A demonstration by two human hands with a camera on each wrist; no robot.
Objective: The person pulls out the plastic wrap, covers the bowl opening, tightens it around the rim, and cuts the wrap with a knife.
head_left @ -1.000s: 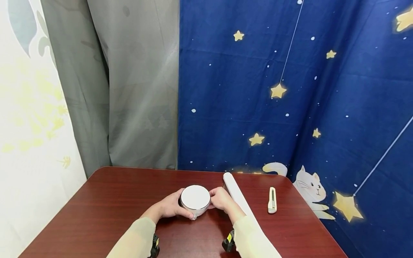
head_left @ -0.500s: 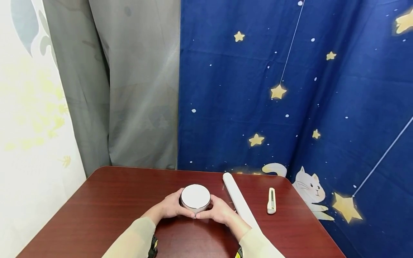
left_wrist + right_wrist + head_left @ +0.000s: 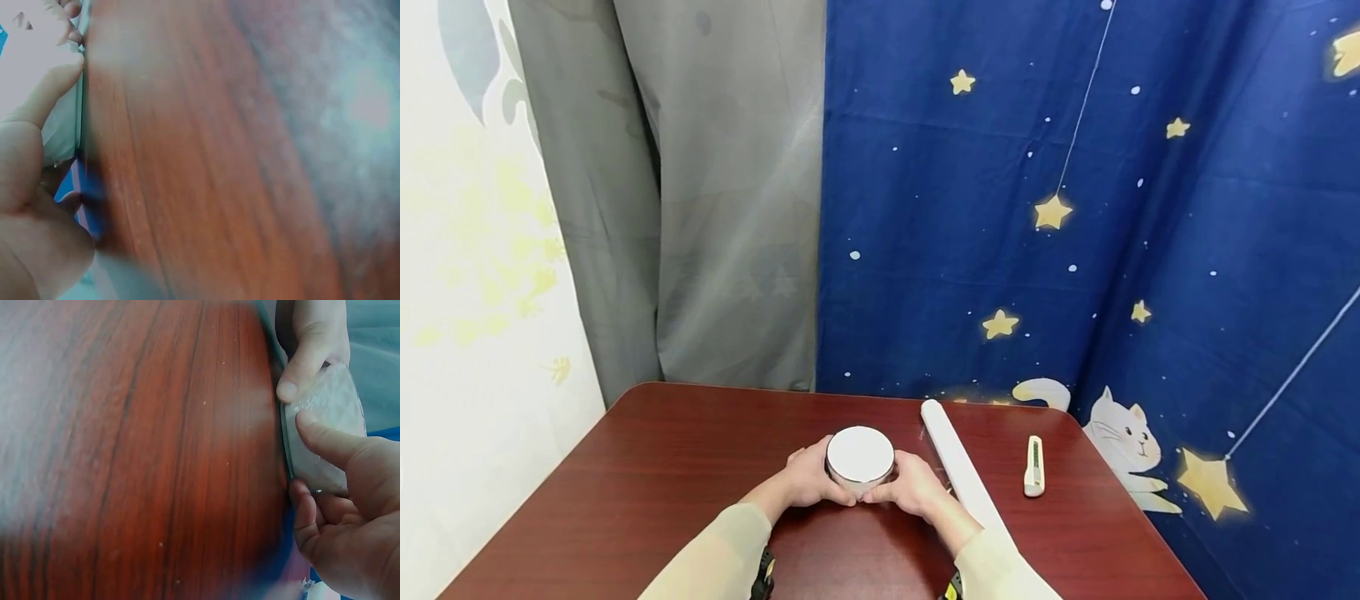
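Note:
A round container with a flat white top and a shiny rim is held between both hands above the table's middle. My left hand grips its left side, thumb along the near wall. From the right, my right hand grips it too, and the two thumb tips nearly meet at the front. In the right wrist view, the container's side looks pale and glossy, with wrinkled clear film on it. The fingers behind the container are mostly hidden in the head view.
A long white roll lies slantwise just right of my right hand, partly covered by the sleeve. Farther right is a pale utility knife. Curtains hang behind the dark red wooden table.
My right hand, earlier with bent fingers at the container's right edge near the roll, now holds its side with the thumb in front. The left hand keeps its grip.

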